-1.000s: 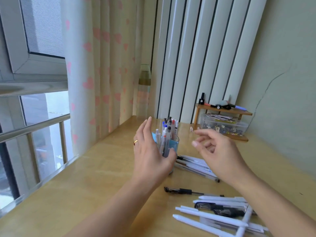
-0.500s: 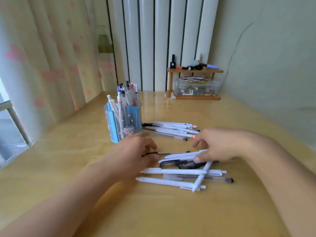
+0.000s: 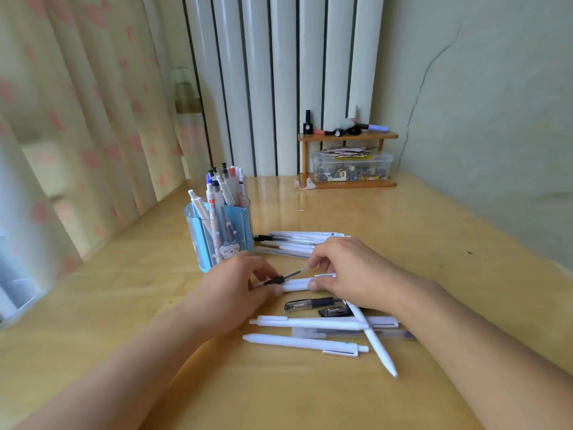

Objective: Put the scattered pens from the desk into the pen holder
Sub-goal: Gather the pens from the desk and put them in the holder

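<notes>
Hands (image 3: 238, 290) (image 3: 350, 274) pinch one thin black-grip pen (image 3: 280, 278) and two white pens (image 3: 296, 285) together.

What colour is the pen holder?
Translucent blue with a cartoon cat on the pen holder, seen in the head view.

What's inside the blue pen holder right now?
The blue pen holder holds a bunch of upright pens, mostly white or clear, some capped blue, black and red. Its tinted wall blurs their lower ends.

The wooden desk (image 3: 418, 243) carries a blue pen holder (image 3: 218, 240) at centre-left, a row of pens (image 3: 297, 243) just beside it, a nearer cluster of loose pens (image 3: 322, 330), and a small wooden shelf (image 3: 347, 159) at the rear wall.
</notes>
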